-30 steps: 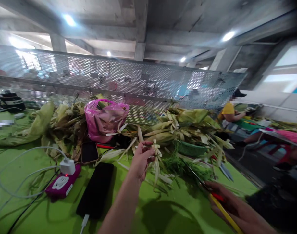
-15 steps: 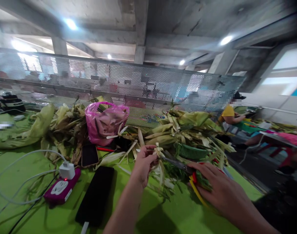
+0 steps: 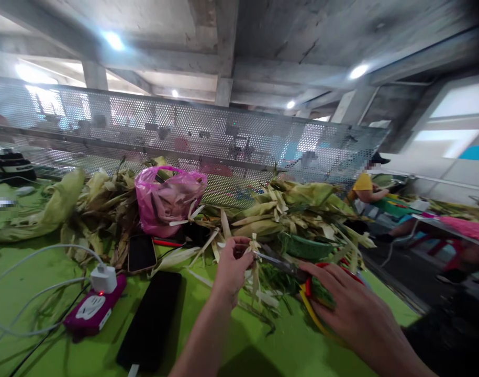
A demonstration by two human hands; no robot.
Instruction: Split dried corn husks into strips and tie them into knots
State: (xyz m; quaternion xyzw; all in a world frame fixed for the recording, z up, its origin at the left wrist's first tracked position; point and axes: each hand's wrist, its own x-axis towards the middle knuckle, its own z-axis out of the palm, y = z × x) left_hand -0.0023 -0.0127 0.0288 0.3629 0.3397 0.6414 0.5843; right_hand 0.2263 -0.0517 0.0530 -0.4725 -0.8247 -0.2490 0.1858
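Note:
My left hand (image 3: 230, 268) is closed in a pinch on a small knotted piece of pale corn husk (image 3: 255, 247), whose strips hang down below the fingers. My right hand (image 3: 347, 306) grips scissors (image 3: 290, 267) with red and yellow handles. The blades point left and their tips meet the knotted husk right beside my left fingers. Both hands hover over the green table (image 3: 46, 293), in front of a heap of corn husks (image 3: 298, 209).
A pink plastic bag (image 3: 166, 199) sits among husks behind. Two dark phones (image 3: 151, 317) (image 3: 141, 252) lie on the table, beside a magenta power strip (image 3: 93, 309) with a white charger and cables. A perforated metal screen (image 3: 208, 141) backs the table. A seated person in yellow (image 3: 367, 186) works at right.
My right hand rose from the lower right and brought the scissors up to the knotted husk. My left hand lowered slightly, still pinching it.

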